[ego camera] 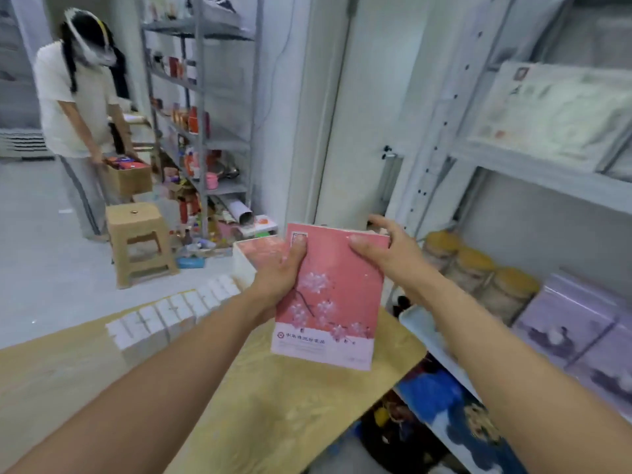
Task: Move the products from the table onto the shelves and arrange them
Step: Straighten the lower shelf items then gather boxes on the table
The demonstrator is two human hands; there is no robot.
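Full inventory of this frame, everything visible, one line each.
pink blossom box: 1, pink, held in both hands
second pink box: 1, pink, behind it, left
white boxes: one row, white, on table
table: 1, light wood, under the hands
jars: 3, yellow lids, right shelf unit
purple boxes: several, purple, beside jars
stool: 1, tan, floor left
other person: 1, white top, far left
left hand: 1, grips box's left edge
right hand: 1, grips box's top right corner

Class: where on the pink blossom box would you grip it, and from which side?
Probably by its long side edges, one hand from each side: the pink box is flat and broad. The left hand and right hand hold it so, thumbs on the face.
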